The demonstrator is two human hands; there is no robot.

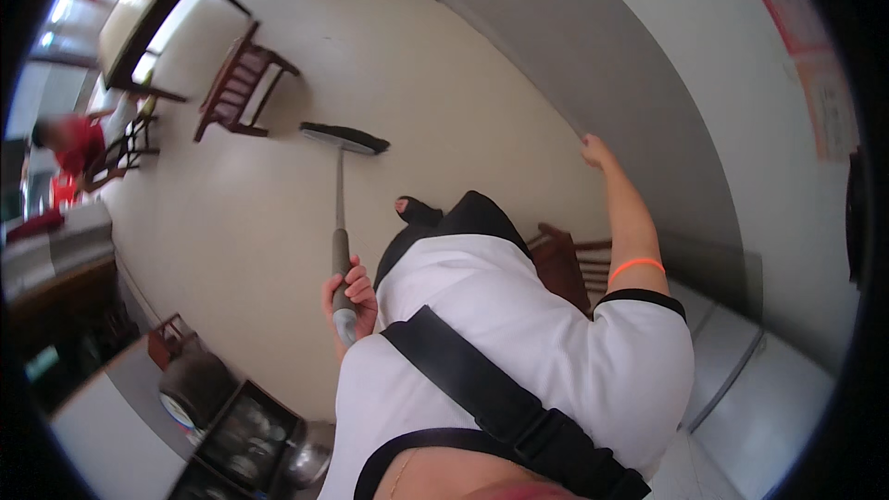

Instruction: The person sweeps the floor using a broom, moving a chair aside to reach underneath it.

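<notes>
My left hand [355, 301] is wrapped round the grey grip of a broom [340, 208], close to my body. From there the pole runs away from me to a wide, flat head [343, 136] with dark bristles, which rests on the floor. Out to the right, my bare right arm is stretched toward the grey lower part of the wall. The right hand [591, 150] at its end looks curled, with nothing visible in it. An orange band circles that arm near the elbow.
Beyond the broom head stands a wooden chair [245, 83] beside a table [153, 9]. A person in red [81, 143] sits at far left. Another wooden chair [560, 264] is at my right side. Dark racks with dishes [245, 435] and a metal pot [308, 454] are at lower left.
</notes>
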